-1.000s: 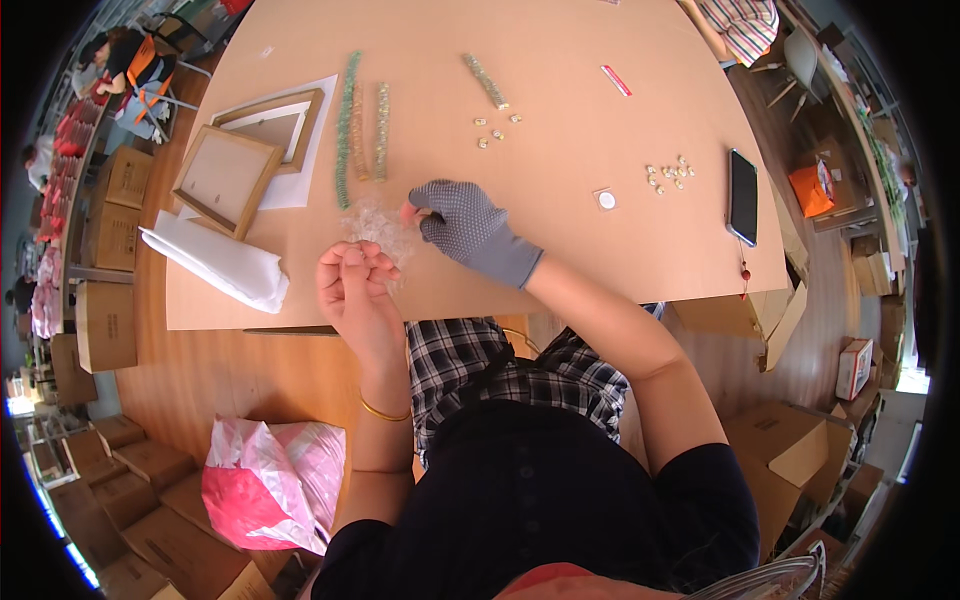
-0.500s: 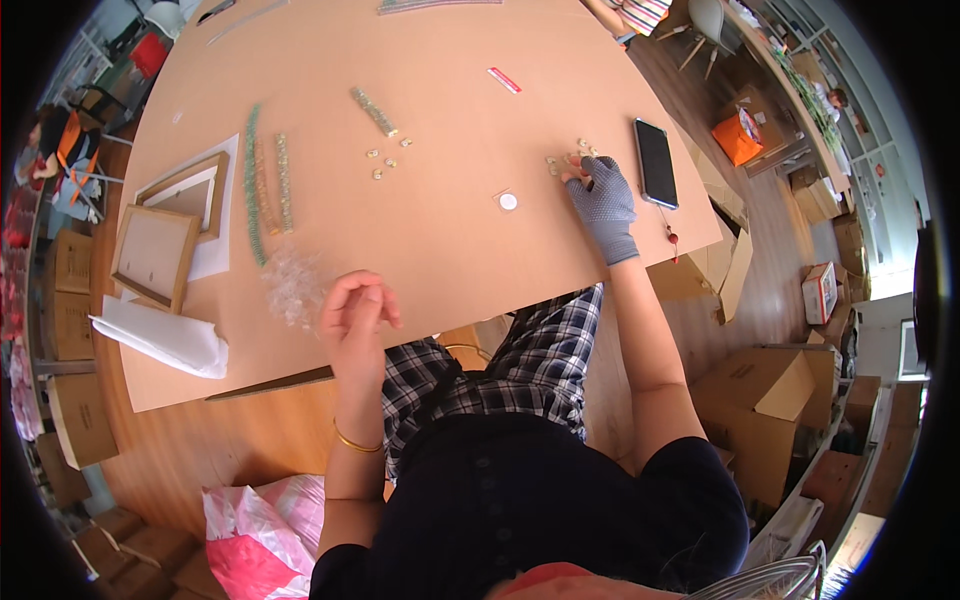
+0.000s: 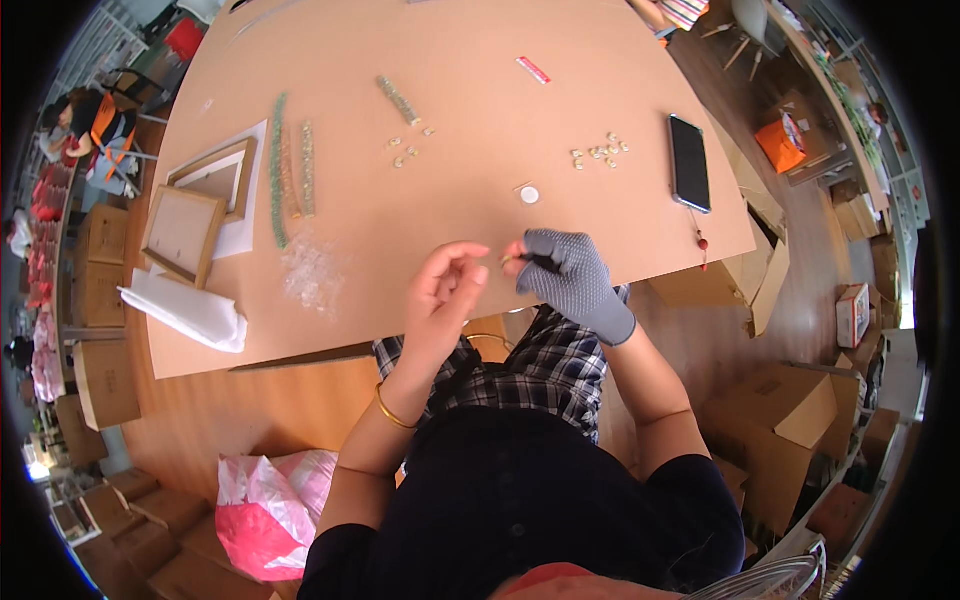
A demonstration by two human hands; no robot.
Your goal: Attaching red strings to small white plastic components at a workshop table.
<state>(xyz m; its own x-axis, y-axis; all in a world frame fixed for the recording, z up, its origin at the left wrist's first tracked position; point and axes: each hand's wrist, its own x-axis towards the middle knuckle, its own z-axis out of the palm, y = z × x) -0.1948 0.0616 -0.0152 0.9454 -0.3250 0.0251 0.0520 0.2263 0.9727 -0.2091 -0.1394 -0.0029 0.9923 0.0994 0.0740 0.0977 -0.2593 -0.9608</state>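
Note:
Over the table's front edge, my left hand [image 3: 443,300] is bare, its fingers loosely bent and the thumb apart from the forefinger, with nothing visible in it. Facing it across a small gap is my right hand [image 3: 572,282], in a grey dotted glove with bare fingertips. Its thumb and forefinger are pinched together; what is between them is too small to make out. Beyond the right hand lie several small gold-coloured beads [image 3: 600,153]. A smaller group of the same beads [image 3: 400,162] lies further left. A white disc [image 3: 530,195] is just beyond both hands.
The brown table [image 3: 460,130] also bears a phone [image 3: 689,163], clear tubes of green [image 3: 278,170] and gold beads [image 3: 308,168], wooden frames [image 3: 183,234], a rolled white sheet [image 3: 185,312], crumpled clear plastic [image 3: 312,278] and a red strip [image 3: 533,70]. Cardboard boxes [image 3: 770,420] stand at right.
My right hand has drawn back from the gold beads toward the table's front edge, its fingers pinched. My left hand has moved right, close to it. The whole view has shifted slightly.

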